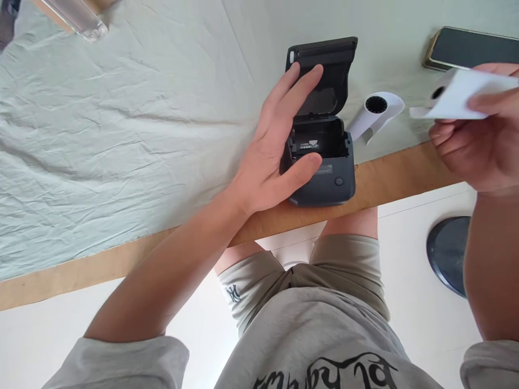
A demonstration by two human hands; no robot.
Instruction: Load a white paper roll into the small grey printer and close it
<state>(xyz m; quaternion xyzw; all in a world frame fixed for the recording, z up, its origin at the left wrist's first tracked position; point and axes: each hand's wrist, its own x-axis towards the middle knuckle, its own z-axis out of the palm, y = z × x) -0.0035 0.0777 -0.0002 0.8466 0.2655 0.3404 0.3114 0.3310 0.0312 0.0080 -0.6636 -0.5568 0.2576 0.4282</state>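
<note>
A small black label printer [324,186] stands at the table's front edge with its lid [324,75] raised and its paper bay showing bare inside. My left hand [275,140] lies against its left side, fingers spread across the lid and thumb over the body. At the right, my right hand [482,129] grips a white label roll [458,94] with a strip pulled out from it; the roll's dark core shows in part. Between the printer and that hand, another white paper roll [377,111] with a black core lies on the cloth, its end loose.
A smartphone [474,48] lies at the far right on the pale green cloth [162,108]. A clear plastic-like object [77,19] sits at the top left. The table's bare wooden edge [397,173] runs along the front. Below is a dark round object [448,254] on the floor.
</note>
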